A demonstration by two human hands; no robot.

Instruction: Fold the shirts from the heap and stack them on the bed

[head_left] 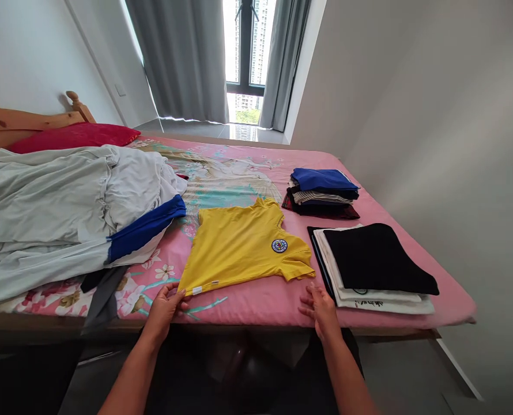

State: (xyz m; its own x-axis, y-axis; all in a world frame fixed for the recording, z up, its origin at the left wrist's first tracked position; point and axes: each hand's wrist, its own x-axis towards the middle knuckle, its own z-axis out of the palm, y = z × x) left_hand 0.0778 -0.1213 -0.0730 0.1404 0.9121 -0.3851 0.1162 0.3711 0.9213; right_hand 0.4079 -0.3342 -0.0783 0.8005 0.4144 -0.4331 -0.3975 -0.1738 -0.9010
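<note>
Yellow shirt (234,245) lies spread on the bed (260,305), near its front edge: neck to the right, hem (192,253) to the left, round badge (279,246) uppermost. Grey-white heap (61,196) to its left; black-topped pile (381,259) to the right, just beyond the near sleeve (297,265).

Handling, as judged: the hem corner wants a light, sure pinch that takes every layer there, or the underside may lag and crease. Both hands would do best at one height with even tension — a hard tug from one side could skew the near edge. The near sleeve looks slightly rumpled; smoothing it should give a cleaner line. A wide sweep on that side could nudge the pile.

Pose: left hand (163,306) low at the bed's edge, its fingers pinched on the hem's near corner. Right hand (320,308) just below the sleeve end, fingers loosely spread, gripping nothing — whether a fingertip brushes the cloth, one cannot tell. Forearms (132,363) reach forward from the near side, wrists roughly level.
</note>
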